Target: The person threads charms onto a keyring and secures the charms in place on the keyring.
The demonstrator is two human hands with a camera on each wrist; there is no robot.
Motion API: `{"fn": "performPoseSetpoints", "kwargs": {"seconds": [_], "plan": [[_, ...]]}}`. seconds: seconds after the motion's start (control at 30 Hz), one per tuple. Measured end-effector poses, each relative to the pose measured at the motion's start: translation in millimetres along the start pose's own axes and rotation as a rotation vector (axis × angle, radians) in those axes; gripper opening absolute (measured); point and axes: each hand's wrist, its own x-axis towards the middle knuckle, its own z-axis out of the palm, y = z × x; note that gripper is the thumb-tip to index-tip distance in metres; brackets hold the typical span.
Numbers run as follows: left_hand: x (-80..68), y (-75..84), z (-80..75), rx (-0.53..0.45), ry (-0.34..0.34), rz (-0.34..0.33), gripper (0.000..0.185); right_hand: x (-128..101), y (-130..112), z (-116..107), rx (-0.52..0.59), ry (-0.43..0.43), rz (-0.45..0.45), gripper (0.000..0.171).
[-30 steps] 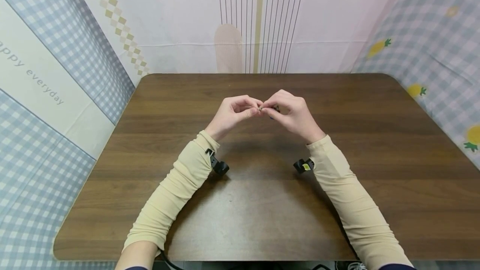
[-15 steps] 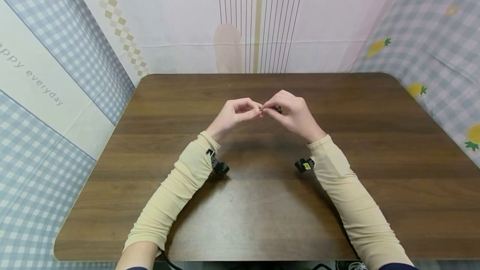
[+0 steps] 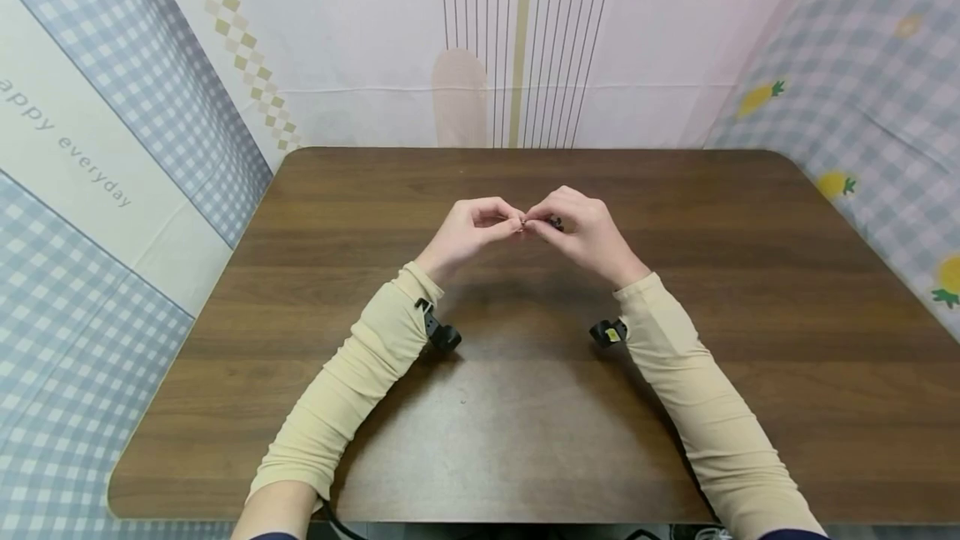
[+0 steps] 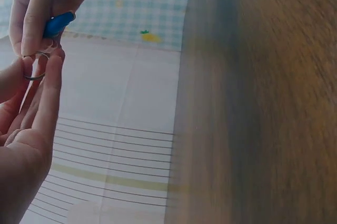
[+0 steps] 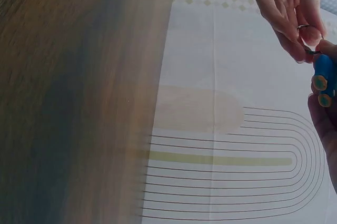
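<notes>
Both hands pinch: left hand (image 3: 471, 230) thin metal ring (image 4: 35, 66); right hand (image 3: 587, 232) smooth blue charm (image 5: 323, 71).

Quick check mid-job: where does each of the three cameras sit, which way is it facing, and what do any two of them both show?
Head: worn on the head, looks forward and down at the table; shows both sleeves, left hand and right hand.
Left wrist: looks along the left hand to the metal ring and blue piece.
Right wrist: looks along the right hand at the same blue piece and ring.
Both wrist views share ring, blue piece and both hands.
</notes>
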Motion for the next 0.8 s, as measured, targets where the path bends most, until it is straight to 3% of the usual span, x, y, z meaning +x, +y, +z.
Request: {"fn": "performPoseSetpoints", "kwargs": {"seconds": [0.17,0.47,0.57,0.8], "plan": [[0.8,-2.0,1.0,-0.124,0.009,0.005,0.004,0.3,-1.2,-1.8,0.020,-0.004,0.039,0.009],[1.3,-4.3,4.4,-0.400,0.030,-0.043,0.026,0.2,-2.1,-2.1,0.035,0.021,0.069,0.009],[1.2,-3.7,4.5,-0.416,0.026,-0.055,0.026,-0.4,-1.8,-1.9,0.026,0.017,0.080,0.009],[1.0,-1.4,3.6,-0.342,-0.012,-0.094,0.013,-1.0,-1.2,-2.8,0.000,0.002,0.098,0.008]]}}
